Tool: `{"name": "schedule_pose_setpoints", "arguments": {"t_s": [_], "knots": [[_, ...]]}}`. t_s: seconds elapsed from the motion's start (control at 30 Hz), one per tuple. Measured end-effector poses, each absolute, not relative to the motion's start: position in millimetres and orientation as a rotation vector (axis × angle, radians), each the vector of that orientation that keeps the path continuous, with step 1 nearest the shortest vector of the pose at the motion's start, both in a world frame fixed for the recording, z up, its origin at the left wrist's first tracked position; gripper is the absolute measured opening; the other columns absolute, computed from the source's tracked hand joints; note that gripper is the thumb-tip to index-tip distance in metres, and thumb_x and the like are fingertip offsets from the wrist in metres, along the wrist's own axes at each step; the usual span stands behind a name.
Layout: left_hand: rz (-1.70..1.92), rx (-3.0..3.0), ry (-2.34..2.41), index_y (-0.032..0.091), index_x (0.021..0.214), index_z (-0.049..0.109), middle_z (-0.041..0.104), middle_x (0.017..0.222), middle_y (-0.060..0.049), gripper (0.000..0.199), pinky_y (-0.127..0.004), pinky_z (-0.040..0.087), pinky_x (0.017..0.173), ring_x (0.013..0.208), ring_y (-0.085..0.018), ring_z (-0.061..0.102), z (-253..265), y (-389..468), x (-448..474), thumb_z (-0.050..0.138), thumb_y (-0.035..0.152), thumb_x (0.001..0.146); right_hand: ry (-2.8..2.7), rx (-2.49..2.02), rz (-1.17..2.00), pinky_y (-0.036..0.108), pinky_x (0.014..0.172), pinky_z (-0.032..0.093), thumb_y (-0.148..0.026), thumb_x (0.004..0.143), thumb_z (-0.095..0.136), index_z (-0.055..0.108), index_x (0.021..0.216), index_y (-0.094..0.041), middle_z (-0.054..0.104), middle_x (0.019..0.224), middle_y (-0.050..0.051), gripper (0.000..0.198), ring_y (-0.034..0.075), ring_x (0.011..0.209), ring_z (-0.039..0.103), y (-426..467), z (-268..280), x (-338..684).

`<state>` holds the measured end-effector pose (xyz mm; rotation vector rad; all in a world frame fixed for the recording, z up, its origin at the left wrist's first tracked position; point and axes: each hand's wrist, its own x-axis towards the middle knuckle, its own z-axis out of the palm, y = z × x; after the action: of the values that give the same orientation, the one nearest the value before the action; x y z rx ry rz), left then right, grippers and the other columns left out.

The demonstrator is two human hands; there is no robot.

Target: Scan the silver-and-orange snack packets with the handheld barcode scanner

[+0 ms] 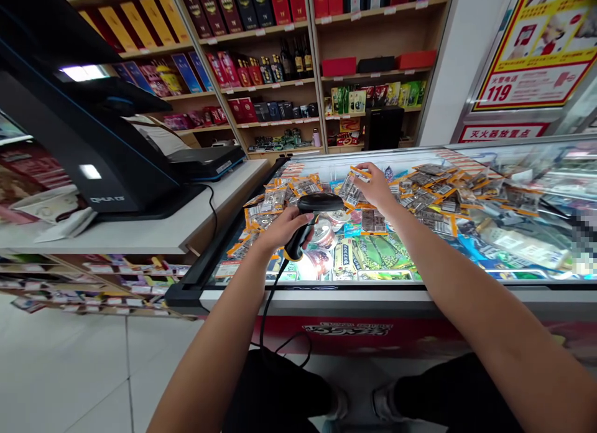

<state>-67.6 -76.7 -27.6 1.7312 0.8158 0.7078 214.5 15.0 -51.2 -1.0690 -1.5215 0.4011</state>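
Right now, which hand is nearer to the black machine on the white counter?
The left hand: it holds the scanner, to the right of the black machine. The right hand is farther right, holding an orange-edged packet above the freezer.

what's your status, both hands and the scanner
Left hand gripping black pistol-shaped scanner. Right hand holding orange-edged plastic packet. Similar orange-edged packets spread across glass-topped chest freezer. Thin black cable hanging down its front.

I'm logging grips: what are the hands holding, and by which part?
The left hand holds the black scanner by its handle; the right hand holds an orange-edged packet, seemingly by its upper edge.
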Motion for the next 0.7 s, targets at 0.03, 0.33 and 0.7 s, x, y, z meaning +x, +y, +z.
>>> {"name": "schedule_pose_setpoints", "arguments": {"t_s": [0.03,0.33,0.7], "knots": [[0.698,1.736,0.815,0.017,0.078,0.053,0.065,0.061,-0.003,0.035,-0.026,0.046,0.042,0.044,-0.016,0.061,-28,-77,-67,0.059,0.048,0.091,-1.523,-1.066,0.418,0.041,0.084,0.048,-0.051,0.083,0.068,0.060,0.104,-0.023,0.065,0.112,0.009,0.036,0.028,0.099,0.064,17,-52,216],[0.640,1.797,0.847,0.016,0.076,0.053,0.065,0.060,-0.003,0.037,-0.025,0.047,0.043,0.045,-0.016,0.062,-29,-77,-63,0.059,0.048,0.092,-1.555,-1.034,0.339,0.038,0.084,0.047,-0.049,0.085,0.067,0.060,0.104,-0.023,0.067,0.109,0.008,0.034,0.027,0.101,0.065,21,-52,215],[0.746,1.736,0.939,0.016,0.086,0.056,0.066,0.061,-0.002,0.031,-0.027,0.046,0.043,0.045,-0.017,0.061,-27,-63,-67,0.057,0.046,0.091,-1.483,-1.681,-0.093,0.053,0.098,0.045,-0.030,0.086,0.066,0.046,0.148,-0.018,0.066,0.120,0.016,0.066,0.037,0.119,0.057,18,-33,273]]}}
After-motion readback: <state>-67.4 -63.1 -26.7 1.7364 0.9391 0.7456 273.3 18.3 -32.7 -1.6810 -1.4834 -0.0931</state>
